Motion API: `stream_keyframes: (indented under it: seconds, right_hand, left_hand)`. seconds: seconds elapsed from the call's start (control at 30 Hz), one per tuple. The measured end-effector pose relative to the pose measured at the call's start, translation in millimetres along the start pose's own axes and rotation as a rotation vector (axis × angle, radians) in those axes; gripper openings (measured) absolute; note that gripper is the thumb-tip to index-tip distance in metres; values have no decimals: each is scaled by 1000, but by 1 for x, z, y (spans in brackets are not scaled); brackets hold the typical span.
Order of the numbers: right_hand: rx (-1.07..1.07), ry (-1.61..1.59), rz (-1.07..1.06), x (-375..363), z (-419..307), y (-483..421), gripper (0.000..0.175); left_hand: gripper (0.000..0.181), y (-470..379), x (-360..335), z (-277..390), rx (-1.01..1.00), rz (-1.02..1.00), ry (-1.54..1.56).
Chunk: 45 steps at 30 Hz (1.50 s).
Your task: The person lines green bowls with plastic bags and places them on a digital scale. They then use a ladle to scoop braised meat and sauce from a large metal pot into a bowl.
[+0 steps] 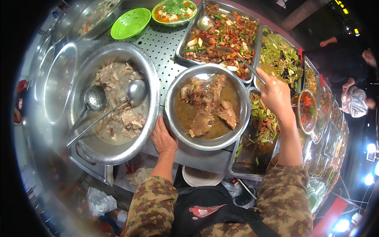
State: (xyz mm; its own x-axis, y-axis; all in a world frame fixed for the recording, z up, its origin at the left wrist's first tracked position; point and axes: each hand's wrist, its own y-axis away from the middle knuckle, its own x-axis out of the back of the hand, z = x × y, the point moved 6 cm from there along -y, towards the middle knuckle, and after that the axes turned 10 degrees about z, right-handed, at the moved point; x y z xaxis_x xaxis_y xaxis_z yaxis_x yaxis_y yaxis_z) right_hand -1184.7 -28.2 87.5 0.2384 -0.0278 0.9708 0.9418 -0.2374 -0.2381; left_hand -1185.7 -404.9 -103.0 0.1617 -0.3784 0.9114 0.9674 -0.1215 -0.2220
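Observation:
My right hand grips the metal handle of a serving spoon, whose bowl rests among the chopped meat and peppers in a steel tray. Between my hands stands a round steel basin of brown broth with large chunks of braised meat. My left hand lies flat against the counter edge, between that basin and a wider metal basin, holding nothing. Pale boiled meat sits in the wider basin, with a ladle and a perforated skimmer lying across it.
A green bowl and a filled bowl stand at the back on the perforated counter. More food trays run off to the right, one with celery strips. A second spoon lies in the meat tray. People stand beyond.

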Motion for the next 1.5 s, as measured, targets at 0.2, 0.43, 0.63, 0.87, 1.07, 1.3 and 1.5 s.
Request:
stream_keyframes:
  seconds: [0.2,0.43,0.63,0.87,1.07,1.3,1.5]
  right_hand:
    - [-408,-181,-59,-55,26,-27,44]
    - [-948,-1082,-222,-97,35,-12,34]
    - [-711,-855,-101,-106,17,-36,33]
    - [-552,-600,35,-112,5,-39,40]
    - [-451,-563,-43,-101,4,-40,44]
    - [-553,-786,-322,-104,21,-16,37]
    - [-1099,-1442,-394,-120,-1,17,23]
  left_hand:
    - [78,-2,5,3,10,-41,-18]
    - [78,-1,2,2,14,-24,-7]
    - [86,0,-1,1,3,2,8]
    - [88,0,1,0,3,7,16]
    - [87,0,2,1,5,8,11]
    - [84,0,2,2,13,8,40]
    - [85,0,0,0,4,15,17]
